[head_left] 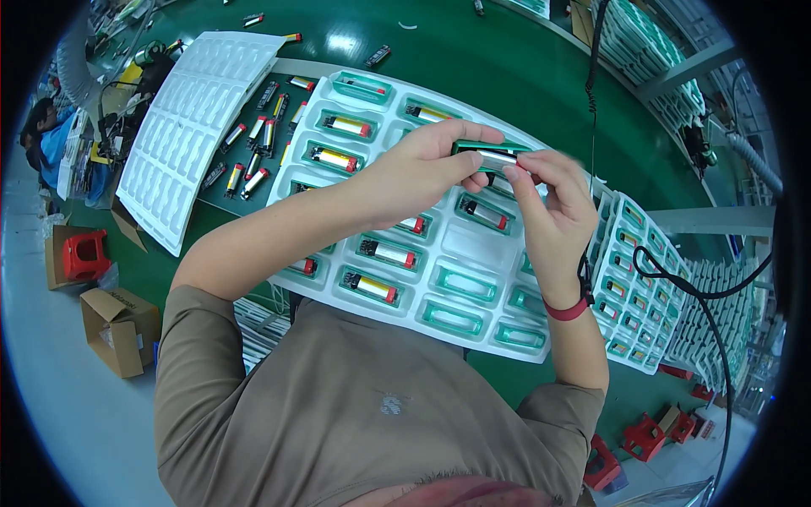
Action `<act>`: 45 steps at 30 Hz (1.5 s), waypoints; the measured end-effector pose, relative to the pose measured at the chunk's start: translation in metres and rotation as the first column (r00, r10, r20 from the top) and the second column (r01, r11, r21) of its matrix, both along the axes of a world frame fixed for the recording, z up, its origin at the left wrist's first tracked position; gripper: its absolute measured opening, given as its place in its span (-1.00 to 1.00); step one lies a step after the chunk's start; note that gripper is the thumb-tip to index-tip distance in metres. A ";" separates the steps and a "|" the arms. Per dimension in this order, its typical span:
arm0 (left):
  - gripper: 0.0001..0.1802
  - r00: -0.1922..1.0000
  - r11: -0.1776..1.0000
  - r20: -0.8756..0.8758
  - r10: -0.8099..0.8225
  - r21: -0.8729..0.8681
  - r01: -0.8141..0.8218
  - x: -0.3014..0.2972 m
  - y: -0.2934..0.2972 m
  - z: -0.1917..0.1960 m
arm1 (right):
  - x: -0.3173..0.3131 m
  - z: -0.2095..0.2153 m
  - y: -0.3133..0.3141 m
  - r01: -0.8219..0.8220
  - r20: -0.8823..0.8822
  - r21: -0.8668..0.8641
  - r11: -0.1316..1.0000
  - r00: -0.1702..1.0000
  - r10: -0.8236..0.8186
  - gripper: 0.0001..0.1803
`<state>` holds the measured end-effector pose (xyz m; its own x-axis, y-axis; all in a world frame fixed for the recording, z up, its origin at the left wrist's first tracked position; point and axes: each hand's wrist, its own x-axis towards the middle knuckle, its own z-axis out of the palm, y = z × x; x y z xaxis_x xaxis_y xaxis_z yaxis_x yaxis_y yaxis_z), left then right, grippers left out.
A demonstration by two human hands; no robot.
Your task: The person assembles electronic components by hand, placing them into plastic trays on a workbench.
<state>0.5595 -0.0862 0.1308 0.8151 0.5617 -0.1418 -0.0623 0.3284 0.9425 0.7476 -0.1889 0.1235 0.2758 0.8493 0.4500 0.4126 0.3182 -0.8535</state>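
Above a white tray [431, 291] both my hands meet around one small assembly. My left hand [431, 165] is closed on a green plastic shell [475, 146], its thumb pressed over the near side. Against that shell lies a silver battery cell [500, 158], and the fingers of my right hand [557, 194] pinch its red end. Whether the cell is fully seated in the shell cannot be made out. Beneath, the tray's pockets carry green shells; several of them, such as the one with a yellow-banded cell [369, 286], contain red-ended batteries, while others at the near right hold just a shell [452, 318].
Loose red-ended cells [253, 160] lie on the green table [507, 63] left of the tray. White trays [198, 110] lean beyond them. A filled tray [634, 287] and a black cable [718, 296] are at right. A person in blue [52, 148] sits far left.
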 end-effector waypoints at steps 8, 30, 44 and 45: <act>-0.57 0.991 0.973 -0.041 -0.128 0.188 0.134 -0.002 -0.004 0.011 | 0.022 0.008 -0.005 -0.258 -0.277 -0.234 0.937 0.942 0.190 -0.62; -0.55 0.998 0.365 -0.024 0.060 0.931 0.001 -0.003 -0.016 0.010 | 0.007 0.011 -0.042 -0.021 0.287 -0.062 0.998 0.957 0.038 -0.67; -0.86 0.925 0.331 -0.329 -0.192 0.865 0.377 -0.037 -0.053 -0.015 | 0.007 0.026 0.040 -0.273 0.611 -0.334 0.902 0.666 0.428 -0.90; -0.84 0.923 0.577 -0.275 -0.268 0.721 0.383 -0.040 -0.046 -0.005 | 0.010 0.018 0.082 -0.268 0.675 -0.304 0.914 0.616 0.405 -0.87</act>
